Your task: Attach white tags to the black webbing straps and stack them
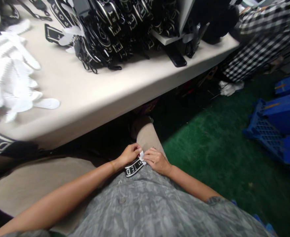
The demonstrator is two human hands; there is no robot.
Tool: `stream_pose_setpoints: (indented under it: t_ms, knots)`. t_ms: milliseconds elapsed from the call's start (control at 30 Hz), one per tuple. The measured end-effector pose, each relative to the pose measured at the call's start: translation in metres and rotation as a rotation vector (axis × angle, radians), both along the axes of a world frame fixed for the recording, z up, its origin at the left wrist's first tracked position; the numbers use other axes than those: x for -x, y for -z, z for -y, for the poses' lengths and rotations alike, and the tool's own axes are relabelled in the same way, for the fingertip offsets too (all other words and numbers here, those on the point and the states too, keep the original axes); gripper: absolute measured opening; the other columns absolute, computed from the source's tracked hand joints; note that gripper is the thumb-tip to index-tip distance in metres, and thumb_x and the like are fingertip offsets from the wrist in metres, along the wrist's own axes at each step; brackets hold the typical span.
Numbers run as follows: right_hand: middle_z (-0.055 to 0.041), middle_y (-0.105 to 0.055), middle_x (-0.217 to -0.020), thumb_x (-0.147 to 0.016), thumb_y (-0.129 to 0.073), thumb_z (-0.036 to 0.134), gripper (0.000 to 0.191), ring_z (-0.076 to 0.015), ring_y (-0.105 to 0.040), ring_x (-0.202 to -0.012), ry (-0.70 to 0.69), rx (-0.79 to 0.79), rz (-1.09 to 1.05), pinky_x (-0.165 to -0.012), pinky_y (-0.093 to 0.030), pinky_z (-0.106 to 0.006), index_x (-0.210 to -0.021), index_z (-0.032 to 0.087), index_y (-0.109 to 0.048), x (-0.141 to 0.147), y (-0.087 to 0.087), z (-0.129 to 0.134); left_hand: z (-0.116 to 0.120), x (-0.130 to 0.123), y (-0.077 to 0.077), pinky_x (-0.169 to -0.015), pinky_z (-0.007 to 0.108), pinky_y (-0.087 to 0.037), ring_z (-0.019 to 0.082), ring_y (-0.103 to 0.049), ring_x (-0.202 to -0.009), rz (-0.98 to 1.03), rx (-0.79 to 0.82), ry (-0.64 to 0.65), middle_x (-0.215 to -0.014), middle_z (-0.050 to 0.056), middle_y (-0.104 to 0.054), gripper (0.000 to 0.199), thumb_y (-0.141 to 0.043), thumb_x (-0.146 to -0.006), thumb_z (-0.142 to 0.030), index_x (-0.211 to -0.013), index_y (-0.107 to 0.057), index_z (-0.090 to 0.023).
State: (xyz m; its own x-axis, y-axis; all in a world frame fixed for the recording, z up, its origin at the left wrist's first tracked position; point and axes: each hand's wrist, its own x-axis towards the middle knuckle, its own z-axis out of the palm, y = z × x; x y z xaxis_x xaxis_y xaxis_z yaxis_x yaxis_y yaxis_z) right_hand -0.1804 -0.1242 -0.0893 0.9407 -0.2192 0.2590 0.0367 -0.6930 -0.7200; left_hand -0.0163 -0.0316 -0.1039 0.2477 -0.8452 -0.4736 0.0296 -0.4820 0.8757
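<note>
Over my lap, my left hand (130,154) and my right hand (157,161) are close together, fingers pinched on a small white tab (141,155). A black strap with white lettering (133,168) runs from under the tab and lies against my grey shirt, below my left hand. The fingertips partly cover the tab and the strap's end, so how the two join is hard to make out.
The pale table (73,89) in front bears a heap of black lettered straps (117,36), a pile of white tabs (11,72) and a black phone (175,56). Blue crates (280,125) stand on the green floor. A person in a checked sleeve (271,19) is at right.
</note>
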Motion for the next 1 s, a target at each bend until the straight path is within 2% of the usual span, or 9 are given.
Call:
stream_pose_setpoints:
  t_ms: [133, 233, 467, 567, 667, 767, 833, 900, 1000]
  knots:
    - [-0.0071, -0.069, -0.088, -0.095, -0.055, 0.017, 0.017, -0.0196, -0.06, -0.083, 0.123, 0.029, 0.025, -0.077, -0.05, -0.034, -0.096, 0.019, -0.072, 0.004, 0.003, -0.01, -0.004, -0.003, -0.015, -0.055, 0.024, -0.036, 0.014, -0.049, -0.059, 0.052, 0.027, 0.054, -0.06, -0.002, -0.056, 0.028, -0.064, -0.072, -0.043, -0.067, -0.059, -0.016]
    - [-0.0067, -0.07, -0.088, -0.095, -0.054, 0.016, 0.016, -0.0196, -0.06, -0.082, 0.144, 0.049, 0.057, -0.077, -0.051, -0.034, -0.095, 0.019, -0.07, 0.001, 0.0, -0.012, -0.007, -0.001, -0.018, -0.059, 0.024, -0.035, 0.014, -0.049, -0.063, 0.108, 0.032, 0.038, -0.062, -0.002, -0.055, 0.021, -0.06, -0.074, -0.035, -0.065, -0.059, -0.017]
    - [-0.0074, -0.07, -0.086, -0.096, -0.043, 0.009, 0.027, -0.02, -0.059, -0.083, -0.053, 0.089, 0.001, -0.079, -0.051, -0.034, -0.094, 0.017, -0.069, -0.007, -0.001, -0.002, -0.007, 0.003, 0.002, -0.057, 0.026, -0.036, 0.016, -0.051, -0.059, 0.207, -0.06, -0.126, -0.059, -0.001, -0.056, 0.018, -0.052, -0.078, -0.031, -0.065, -0.054, -0.019]
    - [-0.0072, -0.071, -0.088, -0.096, -0.044, 0.008, 0.028, -0.0199, -0.06, -0.083, -0.057, 0.07, 0.003, -0.08, -0.051, -0.034, -0.096, 0.017, -0.07, -0.007, 0.0, 0.0, -0.006, 0.003, 0.006, -0.056, 0.026, -0.037, 0.017, -0.053, -0.059, 0.209, -0.058, -0.155, -0.059, 0.0, -0.057, 0.017, -0.053, -0.077, -0.031, -0.064, -0.054, -0.019]
    - [-0.0074, -0.071, -0.091, -0.095, -0.048, 0.011, 0.025, -0.02, -0.06, -0.086, 0.024, 0.034, 0.004, -0.081, -0.051, -0.035, -0.096, 0.018, -0.071, -0.005, -0.008, -0.003, -0.006, 0.002, 0.0, -0.057, 0.026, -0.039, 0.017, -0.053, -0.058, 0.2, -0.021, -0.184, -0.06, -0.001, -0.056, 0.018, -0.053, -0.077, -0.032, -0.064, -0.053, -0.019]
    - [-0.0081, -0.07, -0.098, -0.093, -0.057, 0.02, 0.016, -0.0211, -0.061, -0.093, 0.214, -0.022, -0.004, -0.088, -0.049, -0.038, -0.094, 0.02, -0.073, 0.003, -0.021, -0.009, -0.006, -0.002, -0.016, -0.06, 0.027, -0.041, 0.016, -0.053, -0.062, 0.224, 0.058, -0.247, -0.063, -0.001, -0.055, 0.021, -0.05, -0.082, -0.035, -0.068, -0.052, -0.019]
    - [-0.0084, -0.069, -0.096, -0.092, -0.059, 0.026, 0.015, -0.0219, -0.061, -0.094, 0.414, -0.1, -0.027, -0.089, -0.048, -0.039, -0.089, 0.02, -0.073, 0.008, -0.026, -0.013, -0.005, -0.007, -0.031, -0.062, 0.027, -0.041, 0.016, -0.054, -0.066, 0.261, 0.121, -0.302, -0.067, -0.001, -0.055, 0.023, -0.048, -0.086, -0.037, -0.072, -0.052, -0.02]
    - [-0.0084, -0.069, -0.092, -0.092, -0.058, 0.035, 0.021, -0.0223, -0.063, -0.09, 0.597, -0.29, -0.09, -0.087, -0.049, -0.038, -0.086, 0.02, -0.072, 0.006, -0.028, -0.016, -0.002, -0.015, -0.046, -0.066, 0.027, -0.041, 0.017, -0.054, -0.069, 0.298, 0.179, -0.357, -0.071, -0.001, -0.056, 0.024, -0.046, -0.089, -0.038, -0.076, -0.052, -0.02]
    - [-0.0105, -0.071, -0.102, -0.089, -0.057, 0.054, 0.042, -0.0254, -0.066, -0.098, 0.619, -0.774, -0.15, -0.09, -0.051, -0.04, -0.106, 0.018, -0.069, -0.015, -0.032, -0.018, 0.003, -0.027, -0.065, -0.069, 0.027, -0.043, 0.017, -0.056, -0.072, 0.329, 0.255, -0.437, -0.074, -0.001, -0.058, 0.023, -0.046, -0.092, -0.038, -0.079, -0.053, -0.02]
